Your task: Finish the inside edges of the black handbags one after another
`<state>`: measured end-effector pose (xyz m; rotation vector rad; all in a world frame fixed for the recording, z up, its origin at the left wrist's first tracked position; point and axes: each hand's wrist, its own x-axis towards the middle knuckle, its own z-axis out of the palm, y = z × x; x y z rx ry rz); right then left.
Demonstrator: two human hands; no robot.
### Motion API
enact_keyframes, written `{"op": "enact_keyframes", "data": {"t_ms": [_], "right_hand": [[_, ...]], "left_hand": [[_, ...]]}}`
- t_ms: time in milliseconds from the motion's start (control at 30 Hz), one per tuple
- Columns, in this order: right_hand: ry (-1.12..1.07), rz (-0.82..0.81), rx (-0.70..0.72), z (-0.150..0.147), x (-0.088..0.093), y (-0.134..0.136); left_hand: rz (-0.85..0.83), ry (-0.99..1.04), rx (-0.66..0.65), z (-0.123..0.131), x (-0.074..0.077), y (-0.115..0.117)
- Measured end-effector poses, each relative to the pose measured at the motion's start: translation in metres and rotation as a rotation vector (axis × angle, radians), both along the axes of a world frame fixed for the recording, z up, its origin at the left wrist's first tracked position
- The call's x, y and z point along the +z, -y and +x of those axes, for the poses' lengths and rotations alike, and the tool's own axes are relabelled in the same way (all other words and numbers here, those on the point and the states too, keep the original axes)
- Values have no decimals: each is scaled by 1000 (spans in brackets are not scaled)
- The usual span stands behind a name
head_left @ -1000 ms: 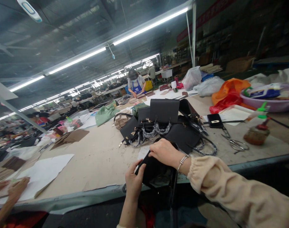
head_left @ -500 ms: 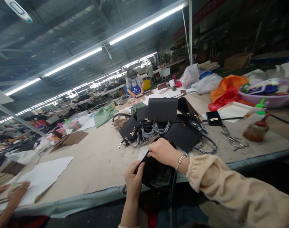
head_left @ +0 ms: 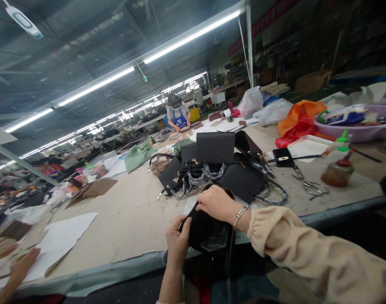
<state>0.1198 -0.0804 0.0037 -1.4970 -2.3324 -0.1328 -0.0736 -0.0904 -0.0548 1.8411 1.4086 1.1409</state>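
A black handbag (head_left: 208, 230) rests at the near edge of the worktable (head_left: 129, 211), right in front of me. My left hand (head_left: 178, 240) pinches its left side, fingers closed on the leather. My right hand (head_left: 218, 204) lies curled over the bag's top edge and grips it; a silver bracelet sits on that wrist. Just behind the bag lies a pile of black handbags (head_left: 218, 164) with wrapped handles and gold clasps.
Scissors (head_left: 310, 185), a glue pot (head_left: 337, 175), a small black purse (head_left: 283, 157), orange and red plastic bags (head_left: 299, 120) and a purple basin (head_left: 359, 131) lie to the right. White sheets (head_left: 63, 236) and another person's hand (head_left: 23, 264) are at left. A worker in a blue apron (head_left: 178, 113) stands far back.
My hands and the bag have hardly moved. The view has drifted slightly, and the other person's hand at lower left has slid down and to the left.
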Motion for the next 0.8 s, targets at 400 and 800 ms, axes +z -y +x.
{"op": "enact_keyframes", "data": {"t_ms": [400, 800], "right_hand": [[2, -43, -27, -1, 2, 0], [-31, -63, -31, 18, 3, 4]], "left_hand": [[-28, -62, -28, 4, 7, -2], [-65, -19, -104, -1, 15, -16]]}}
